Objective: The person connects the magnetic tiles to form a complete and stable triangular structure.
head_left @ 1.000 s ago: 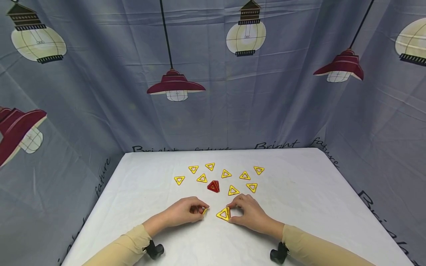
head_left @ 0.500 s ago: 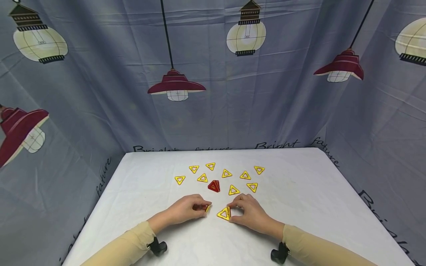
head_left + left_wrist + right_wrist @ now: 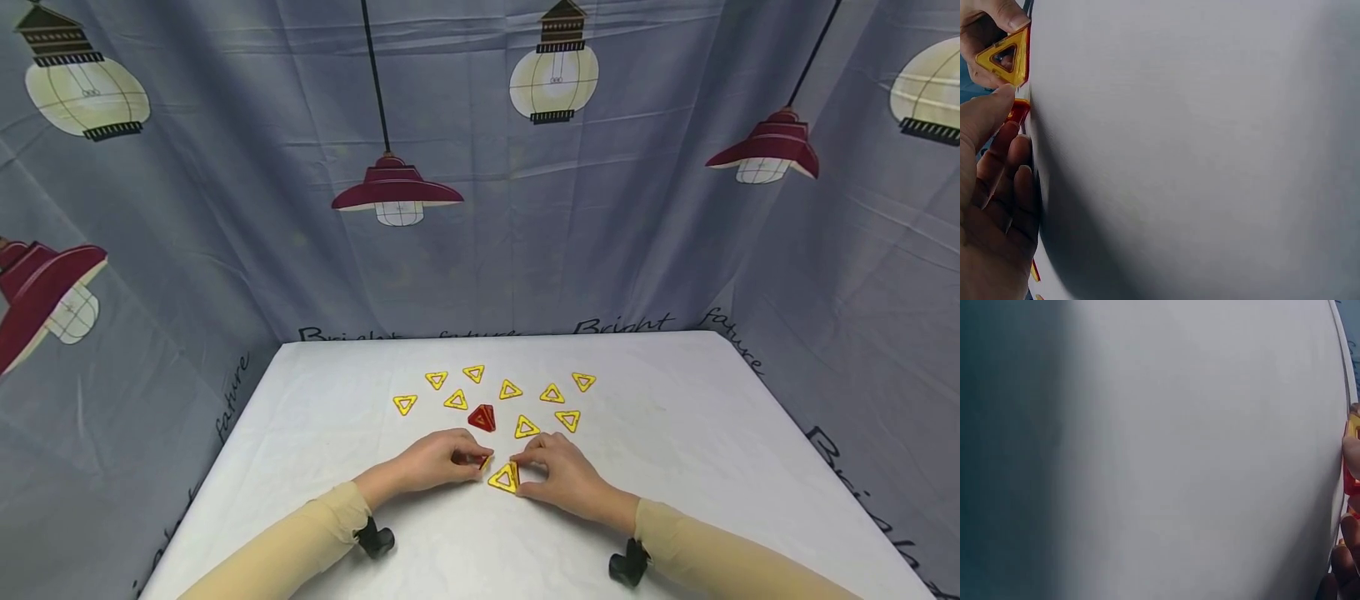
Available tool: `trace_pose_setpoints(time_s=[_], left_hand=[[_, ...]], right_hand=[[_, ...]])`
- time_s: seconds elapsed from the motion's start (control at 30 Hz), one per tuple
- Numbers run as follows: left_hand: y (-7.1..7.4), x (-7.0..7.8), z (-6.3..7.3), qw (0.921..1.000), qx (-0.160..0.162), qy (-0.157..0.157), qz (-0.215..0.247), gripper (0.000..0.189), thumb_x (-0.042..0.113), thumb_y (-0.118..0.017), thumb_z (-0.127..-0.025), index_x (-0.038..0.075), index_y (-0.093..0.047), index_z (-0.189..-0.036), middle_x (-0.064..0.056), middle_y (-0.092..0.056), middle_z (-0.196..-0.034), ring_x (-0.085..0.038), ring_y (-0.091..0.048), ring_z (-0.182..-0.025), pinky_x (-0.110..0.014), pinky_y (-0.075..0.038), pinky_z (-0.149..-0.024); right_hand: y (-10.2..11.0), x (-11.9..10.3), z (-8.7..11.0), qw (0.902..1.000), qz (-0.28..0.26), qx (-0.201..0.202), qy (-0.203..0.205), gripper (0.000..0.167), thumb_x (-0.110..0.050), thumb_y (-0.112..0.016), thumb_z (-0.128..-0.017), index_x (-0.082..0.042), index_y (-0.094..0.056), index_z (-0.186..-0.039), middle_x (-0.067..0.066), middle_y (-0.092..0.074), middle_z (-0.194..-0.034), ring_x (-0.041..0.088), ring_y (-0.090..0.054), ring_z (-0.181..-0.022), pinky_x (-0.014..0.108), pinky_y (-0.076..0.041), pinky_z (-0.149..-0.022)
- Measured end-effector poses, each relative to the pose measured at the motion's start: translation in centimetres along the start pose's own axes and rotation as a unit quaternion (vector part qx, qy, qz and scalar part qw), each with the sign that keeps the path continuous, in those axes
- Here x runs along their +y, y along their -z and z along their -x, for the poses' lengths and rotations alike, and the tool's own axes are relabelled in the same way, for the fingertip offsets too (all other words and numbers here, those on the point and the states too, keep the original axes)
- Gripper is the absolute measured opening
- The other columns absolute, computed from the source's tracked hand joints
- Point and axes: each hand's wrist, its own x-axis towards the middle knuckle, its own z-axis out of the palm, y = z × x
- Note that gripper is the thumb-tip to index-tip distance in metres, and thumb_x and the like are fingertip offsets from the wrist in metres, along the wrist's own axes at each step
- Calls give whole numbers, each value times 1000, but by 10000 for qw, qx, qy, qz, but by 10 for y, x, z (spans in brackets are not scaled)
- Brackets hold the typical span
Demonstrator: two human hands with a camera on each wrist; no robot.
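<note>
In the head view my left hand (image 3: 442,457) pinches a triangular magnetic tile (image 3: 486,462) between thumb and fingers, seen nearly edge-on. The left wrist view shows the tile's red face and yellow edge (image 3: 1019,110) by the fingertips. Just to the right, my right hand (image 3: 562,472) grips a yellow tile piece (image 3: 513,475) made of triangles joined at an angle, its thumb and fingertips on the right side. A narrow gap separates the two pieces in the head view. Only part of the right hand (image 3: 1352,456) shows at the edge of the right wrist view.
Beyond the hands stands a red folded tile piece (image 3: 481,418). Several flat yellow triangular tiles lie around it, including one near the right hand (image 3: 526,427) and one at the left (image 3: 405,405). The white table (image 3: 675,450) meets a grey lamp-print curtain (image 3: 480,275) behind.
My left hand has moved right and slightly away from me, bringing its tile up close to the yellow piece. The right hand has stayed in place with its grip.
</note>
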Motion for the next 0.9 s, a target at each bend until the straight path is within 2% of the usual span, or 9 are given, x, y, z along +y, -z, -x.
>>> trace_pose_setpoints(time_s=[0.13, 0.3, 0.47, 0.63, 0.9], left_hand=[[-2, 1, -5, 10000, 20, -74, 35, 37, 26, -77, -94, 21, -73, -130, 18, -65, -108, -6, -60, -95, -23, -49, -84], [-4, 3, -8, 9998, 118, -126, 10, 36, 26, -79, -92, 20, -75, -127, 19, -66, -106, -2, -59, -93, -23, -49, -84], [-7, 8, -9, 9998, 155, -43, 145, 35, 26, -80, -91, 20, -76, -125, 16, -67, -106, -4, -60, -93, -24, -48, -82], [-12, 9, -11, 9994, 202, -19, 265, 33, 24, -80, -91, 20, -76, -123, 15, -68, -106, -7, -61, -91, -23, -48, -81], [-17, 11, -11, 9984, 337, 73, 437, 32, 24, -81, -90, 18, -77, -122, 16, -68, -102, -3, -60, -89, -23, -49, -80]], right_hand=[[7, 1, -3, 9997, 76, -142, 209, 42, -40, -87, -81, -26, -78, -118, -20, -55, -103, 6, -46, -95, 32, -45, -83], [17, 5, -9, 9976, 95, -480, 491, 41, -37, -86, -81, -25, -78, -119, -19, -57, -102, 6, -46, -90, 29, -44, -77], [23, 8, -14, 9952, 64, -772, 592, 40, -36, -85, -83, -25, -77, -121, -21, -58, -104, 6, -47, -90, 29, -43, -77], [22, 9, -16, 9949, 32, -796, 617, 41, -35, -86, -83, -24, -77, -121, -22, -58, -105, 5, -48, -93, 30, -44, -79], [22, 6, -16, 9949, 32, -810, 601, 41, -33, -86, -83, -21, -78, -121, -20, -60, -105, 5, -50, -96, 31, -47, -83]])
